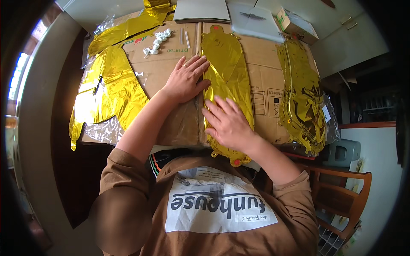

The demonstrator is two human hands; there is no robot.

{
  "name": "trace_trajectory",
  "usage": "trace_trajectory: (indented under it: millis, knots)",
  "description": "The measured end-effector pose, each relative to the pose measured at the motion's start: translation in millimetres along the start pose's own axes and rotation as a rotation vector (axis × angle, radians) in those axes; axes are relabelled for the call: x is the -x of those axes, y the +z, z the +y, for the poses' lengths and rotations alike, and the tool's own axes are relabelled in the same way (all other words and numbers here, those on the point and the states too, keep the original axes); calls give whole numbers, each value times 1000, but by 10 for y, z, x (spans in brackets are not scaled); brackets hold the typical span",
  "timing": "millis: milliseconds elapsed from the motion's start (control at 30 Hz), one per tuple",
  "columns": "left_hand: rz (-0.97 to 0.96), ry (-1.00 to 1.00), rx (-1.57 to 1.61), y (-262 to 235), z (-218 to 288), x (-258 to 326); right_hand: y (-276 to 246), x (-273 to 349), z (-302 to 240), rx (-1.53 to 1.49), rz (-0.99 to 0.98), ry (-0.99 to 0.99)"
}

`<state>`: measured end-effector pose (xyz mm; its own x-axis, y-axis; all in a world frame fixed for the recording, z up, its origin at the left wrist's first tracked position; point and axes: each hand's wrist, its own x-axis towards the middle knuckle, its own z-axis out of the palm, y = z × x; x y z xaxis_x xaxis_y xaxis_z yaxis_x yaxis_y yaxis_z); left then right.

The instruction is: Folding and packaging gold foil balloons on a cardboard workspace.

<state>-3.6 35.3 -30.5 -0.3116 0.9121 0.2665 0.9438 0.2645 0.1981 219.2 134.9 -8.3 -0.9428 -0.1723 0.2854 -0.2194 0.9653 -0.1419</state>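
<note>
A flat gold foil balloon [228, 70] lies lengthwise on the flattened cardboard [177, 121], its tabbed lower end reaching the near edge. My left hand [186, 80] rests palm down at its left edge, fingertips on the foil and fingers stretched out. Lower down, my right hand [229, 124] lies across the foil with its fingers spread. Neither hand grips anything. To the left, another gold foil balloon [112, 81] is laid out flat, partly over clear plastic wrapping [104, 131]. A crinkled gold foil piece [302, 96] lies at the right.
White coiled ribbon [158, 42] and thin clear straws [187, 38] lie beyond my left hand. More gold foil [128, 32] stretches across the back left. At the back stand a white board [202, 10] and a small carton [297, 25]. A wooden chair [341, 192] is at the right.
</note>
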Motion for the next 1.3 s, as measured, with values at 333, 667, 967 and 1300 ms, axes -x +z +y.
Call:
trace_trajectory:
  millis: [333, 667, 967, 1300]
  knots:
    - [-32, 0, 29, -14, -36, -26, -5, 179, -121, -110, -62, 9]
    - [-73, -15, -39, 27, -229, -251, -26, 207, -136, -61, -59, -15]
    - [-85, -32, -65, 56, -276, -292, -63, 346, -271, -134, -123, 21]
    - [-110, -70, -28, 20, -234, -282, -576, -294, 569, -480, 109, 77]
